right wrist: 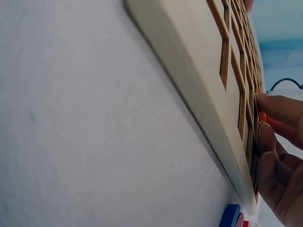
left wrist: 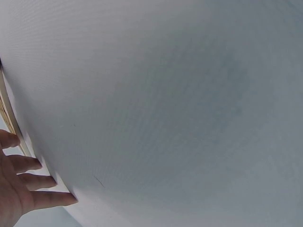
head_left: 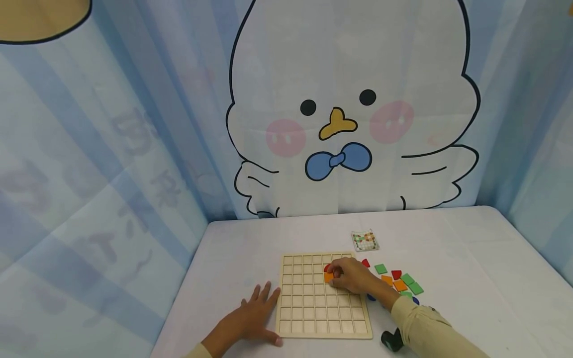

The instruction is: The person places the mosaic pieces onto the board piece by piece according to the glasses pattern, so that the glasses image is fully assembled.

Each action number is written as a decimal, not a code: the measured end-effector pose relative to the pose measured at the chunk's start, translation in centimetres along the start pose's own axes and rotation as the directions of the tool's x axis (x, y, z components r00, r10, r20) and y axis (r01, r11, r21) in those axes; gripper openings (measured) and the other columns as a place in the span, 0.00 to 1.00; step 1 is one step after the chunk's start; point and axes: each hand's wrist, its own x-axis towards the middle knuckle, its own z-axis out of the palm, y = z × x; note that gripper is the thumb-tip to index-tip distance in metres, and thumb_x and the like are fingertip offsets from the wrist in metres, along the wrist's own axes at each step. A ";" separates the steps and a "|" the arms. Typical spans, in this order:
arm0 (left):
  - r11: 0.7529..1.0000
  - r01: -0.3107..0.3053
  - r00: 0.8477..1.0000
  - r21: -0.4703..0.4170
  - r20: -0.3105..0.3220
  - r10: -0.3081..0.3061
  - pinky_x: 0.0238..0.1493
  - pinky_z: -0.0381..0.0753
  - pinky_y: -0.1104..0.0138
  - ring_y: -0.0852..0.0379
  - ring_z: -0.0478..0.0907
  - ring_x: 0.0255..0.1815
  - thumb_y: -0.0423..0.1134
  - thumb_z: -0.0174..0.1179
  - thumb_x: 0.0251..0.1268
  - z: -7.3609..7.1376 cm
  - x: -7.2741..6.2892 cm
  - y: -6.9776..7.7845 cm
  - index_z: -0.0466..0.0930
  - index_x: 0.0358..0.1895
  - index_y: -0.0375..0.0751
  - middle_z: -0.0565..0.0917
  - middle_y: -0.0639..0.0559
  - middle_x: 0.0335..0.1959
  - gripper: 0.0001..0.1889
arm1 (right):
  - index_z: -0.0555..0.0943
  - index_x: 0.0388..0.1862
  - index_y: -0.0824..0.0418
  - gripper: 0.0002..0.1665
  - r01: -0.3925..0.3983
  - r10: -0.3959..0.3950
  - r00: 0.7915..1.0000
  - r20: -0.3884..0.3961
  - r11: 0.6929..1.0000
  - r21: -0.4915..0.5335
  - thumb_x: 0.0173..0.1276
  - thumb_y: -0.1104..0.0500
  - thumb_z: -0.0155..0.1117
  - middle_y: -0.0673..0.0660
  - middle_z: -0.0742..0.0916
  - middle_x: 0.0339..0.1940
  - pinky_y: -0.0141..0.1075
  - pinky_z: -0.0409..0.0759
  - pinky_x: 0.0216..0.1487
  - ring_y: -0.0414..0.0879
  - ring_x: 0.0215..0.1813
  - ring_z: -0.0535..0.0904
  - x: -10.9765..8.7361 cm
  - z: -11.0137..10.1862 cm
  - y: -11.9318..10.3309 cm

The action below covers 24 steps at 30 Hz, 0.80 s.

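Observation:
A pale wooden grid board point(head_left: 309, 315) lies on the white table. My left hand point(head_left: 252, 315) rests beside its left edge, fingers spread and fingertips against the frame; the left wrist view shows the same fingers point(left wrist: 40, 198). Over the board's upper right part, my right hand point(head_left: 353, 276) pinches at an orange square tile point(head_left: 329, 277) set in the grid. Just above that tile is a red piece point(head_left: 327, 268), partly covered by the fingertips. In the right wrist view an orange-red edge point(right wrist: 262, 116) shows between thumb and finger.
Loose tiles lie right of the board: green point(head_left: 381, 269), red point(head_left: 396, 274), orange point(head_left: 400, 286) and blue point(right wrist: 230, 215). A small patterned card point(head_left: 364, 240) lies behind the board. A dark object point(head_left: 392, 341) is near the right forearm. A printed curtain point(head_left: 340, 194) hangs behind the table.

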 end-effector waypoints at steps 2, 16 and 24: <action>1.000 0.002 1.000 0.003 0.001 -0.002 0.64 0.63 0.28 0.27 0.47 0.80 0.73 0.70 0.40 0.0 0.0 0.0 0.53 0.80 0.46 0.50 0.35 0.82 0.64 | 0.85 0.42 0.57 0.11 0.006 -0.006 1.000 0.001 1.000 0.000 0.62 0.57 0.75 0.44 0.80 0.27 0.31 0.72 0.35 0.38 0.31 0.73 0.0 0.0 0.1; 1.000 0.009 1.000 -0.003 0.009 -0.009 0.65 0.63 0.28 0.28 0.47 0.80 0.73 0.71 0.39 0.0 0.0 -0.1 0.53 0.80 0.46 0.49 0.36 0.82 0.65 | 0.86 0.43 0.57 0.12 -0.024 0.024 0.999 0.031 1.000 0.003 0.61 0.59 0.76 0.44 0.82 0.29 0.32 0.74 0.35 0.39 0.32 0.74 0.4 -0.3 -0.1; 1.000 0.007 1.000 0.005 0.008 -0.007 0.65 0.63 0.28 0.28 0.47 0.80 0.73 0.70 0.39 0.1 0.2 -0.1 0.53 0.81 0.46 0.49 0.36 0.82 0.65 | 0.86 0.40 0.54 0.11 -0.019 0.020 0.999 0.030 1.000 -0.012 0.59 0.58 0.77 0.44 0.82 0.29 0.32 0.75 0.35 0.38 0.33 0.75 0.4 -0.5 -0.1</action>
